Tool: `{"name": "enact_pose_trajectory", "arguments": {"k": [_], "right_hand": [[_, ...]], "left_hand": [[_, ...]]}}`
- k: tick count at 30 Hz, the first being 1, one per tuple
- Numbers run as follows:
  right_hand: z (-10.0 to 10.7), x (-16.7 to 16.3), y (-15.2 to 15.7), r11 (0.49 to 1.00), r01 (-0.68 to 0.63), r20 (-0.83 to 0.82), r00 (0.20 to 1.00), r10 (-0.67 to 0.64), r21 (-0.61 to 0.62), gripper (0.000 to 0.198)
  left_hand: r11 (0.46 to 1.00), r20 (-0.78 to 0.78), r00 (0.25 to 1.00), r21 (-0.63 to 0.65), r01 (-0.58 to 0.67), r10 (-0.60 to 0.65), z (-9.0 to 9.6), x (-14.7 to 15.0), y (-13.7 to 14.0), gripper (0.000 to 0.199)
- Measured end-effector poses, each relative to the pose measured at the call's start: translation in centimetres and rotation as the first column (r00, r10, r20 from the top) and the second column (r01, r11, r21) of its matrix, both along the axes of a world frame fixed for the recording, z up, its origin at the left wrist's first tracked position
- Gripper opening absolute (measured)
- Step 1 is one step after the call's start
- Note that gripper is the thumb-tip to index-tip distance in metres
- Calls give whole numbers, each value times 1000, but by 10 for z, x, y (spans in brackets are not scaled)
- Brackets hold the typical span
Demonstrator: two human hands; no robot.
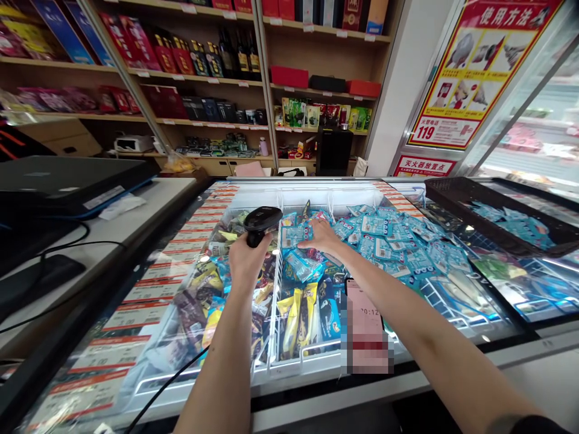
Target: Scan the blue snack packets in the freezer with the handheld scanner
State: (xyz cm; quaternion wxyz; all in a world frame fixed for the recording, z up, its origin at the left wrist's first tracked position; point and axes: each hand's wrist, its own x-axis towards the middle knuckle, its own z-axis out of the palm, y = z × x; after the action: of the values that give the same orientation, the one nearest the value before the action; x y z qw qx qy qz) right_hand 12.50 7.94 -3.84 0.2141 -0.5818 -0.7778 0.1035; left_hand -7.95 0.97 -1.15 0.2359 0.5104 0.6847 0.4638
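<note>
My left hand (246, 259) is wrapped round the handle of a black barcode scanner (263, 218), whose head points away from me above the freezer. Just to its right, my right hand (323, 236) grips a small blue packet (294, 234) between thumb and fingers, its printed face partly showing. Right of that hand, a heap of similar blue packets (377, 226) is spread over the freezer's glass top. Below both hands, ice cream packs in several colours, with yellow wrappers (309, 307) among them, fill white wire baskets (272, 301).
A dark plastic basket (488, 211) with more blue packets stands at the right. A phone (364, 319) lies near the freezer's front edge. Strips of price labels (149, 301) line the left side. The scanner's cable (174, 380) runs toward me. Shelves (203, 78) stand behind.
</note>
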Motion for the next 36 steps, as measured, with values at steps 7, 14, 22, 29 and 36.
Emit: {"name": "enact_pose_trajectory", "arguments": {"k": [7, 14, 22, 29, 36], "right_hand": [[-7, 47, -1, 992, 126, -563, 818, -117, -23, 36], [-13, 114, -30, 962, 274, -866, 483, -131, 7, 47], [-32, 134, -32, 964, 265, -836, 526, -159, -16, 47], [-38, 136, -29, 966, 257, -838, 520, -164, -30, 49], [-42, 136, -25, 980, 195, -882, 455, -121, -34, 50]], "left_hand": [[999, -39, 998, 9, 39, -39, 3, 7, 0, 40], [927, -39, 927, -72, 369, -372, 3, 29, -6, 45], [803, -148, 790, -162, 574, -594, 0, 49, -11, 44], [821, -156, 807, -149, 550, -569, -1, 45, -8, 42], [809, -150, 796, -156, 567, -587, -1, 46, -9, 45]]}}
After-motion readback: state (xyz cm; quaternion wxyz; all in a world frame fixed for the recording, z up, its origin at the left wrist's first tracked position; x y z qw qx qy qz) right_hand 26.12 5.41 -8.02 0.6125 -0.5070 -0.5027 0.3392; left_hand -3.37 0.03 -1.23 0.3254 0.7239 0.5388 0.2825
